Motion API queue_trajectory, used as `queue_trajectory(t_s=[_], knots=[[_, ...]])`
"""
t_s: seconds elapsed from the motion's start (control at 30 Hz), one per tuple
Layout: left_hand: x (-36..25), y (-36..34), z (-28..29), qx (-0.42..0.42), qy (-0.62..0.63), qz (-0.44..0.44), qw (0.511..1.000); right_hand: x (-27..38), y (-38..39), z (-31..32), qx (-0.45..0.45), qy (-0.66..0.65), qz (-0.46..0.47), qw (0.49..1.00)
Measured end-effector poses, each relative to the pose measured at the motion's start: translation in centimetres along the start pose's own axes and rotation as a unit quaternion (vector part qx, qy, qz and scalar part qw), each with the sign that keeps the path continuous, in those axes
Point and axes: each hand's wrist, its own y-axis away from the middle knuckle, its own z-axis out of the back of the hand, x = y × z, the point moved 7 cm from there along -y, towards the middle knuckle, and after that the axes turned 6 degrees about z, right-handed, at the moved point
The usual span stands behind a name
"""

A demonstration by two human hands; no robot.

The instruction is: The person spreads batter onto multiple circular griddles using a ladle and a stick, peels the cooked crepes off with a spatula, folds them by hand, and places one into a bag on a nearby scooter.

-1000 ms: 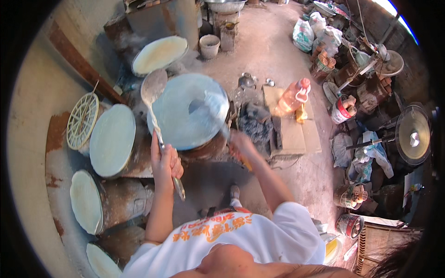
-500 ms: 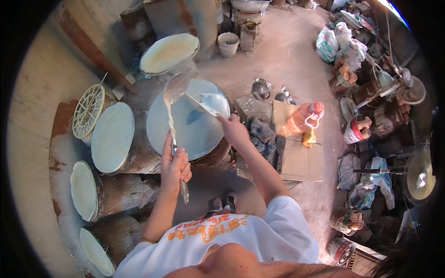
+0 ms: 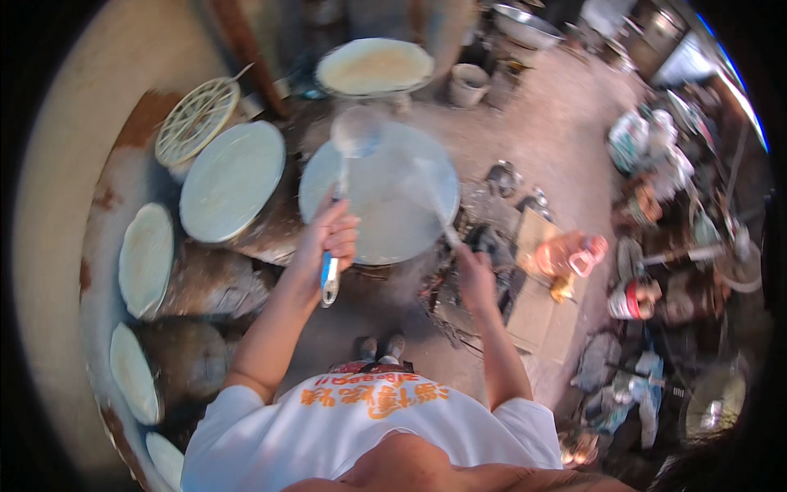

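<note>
My left hand [image 3: 329,236] is wrapped round the handle of a metal ladle [image 3: 357,133]. The ladle's round bowl hangs over the far rim of a large round griddle [image 3: 373,217], and the handle's end sticks out below my fist. A smooth whitish layer covers the griddle, with steam over it. To the right, my right hand [image 3: 474,271] is closed on a pale, flat spatula-like tool [image 3: 443,220], smeared by motion. Its handle crosses the griddle's right edge; its far end is too blurred to tell whether it touches the surface.
More round pans with pale tops stand left, such as the near one [image 3: 232,182], and another [image 3: 375,67] behind. A slatted round rack [image 3: 197,121] leans by the wall. Cardboard [image 3: 541,307] at right bears a pinkish bottle [image 3: 566,256]. Bags [image 3: 630,141] and buckets line the far right.
The view has shifted, moving the scene rightward. Relative to the griddle, my right hand has drawn back toward me with the flat tool. The ladle now points more straight ahead.
</note>
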Motion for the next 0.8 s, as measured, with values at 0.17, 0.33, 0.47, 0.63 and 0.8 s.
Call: queue_trajectory(t_s=[0.17,0.33,0.47,0.63,0.8], knots=[[0.4,-1.3,0.5,0.013,0.04,0.044,0.998,0.6,-3.2,1.8,0.016,-0.03,-0.049,0.998],[1.6,-2.6,1.6,-0.05,0.098,0.054,0.992,0.7,-1.3,0.9,0.057,-0.027,-0.016,0.998],[2.0,-3.6,1.7,-0.068,0.068,0.039,0.995,2.4,3.2,1.9,-0.006,-0.036,0.048,0.998],[6.9,-4.5,5.1,-0.075,0.054,-0.033,0.995,-0.8,7.5,-7.0,-0.096,-0.257,-0.067,0.959],[14.2,-5.0,5.6,0.018,0.304,-0.083,0.949,4.0,5.3,-6.1,0.05,-0.337,-0.01,0.94]])
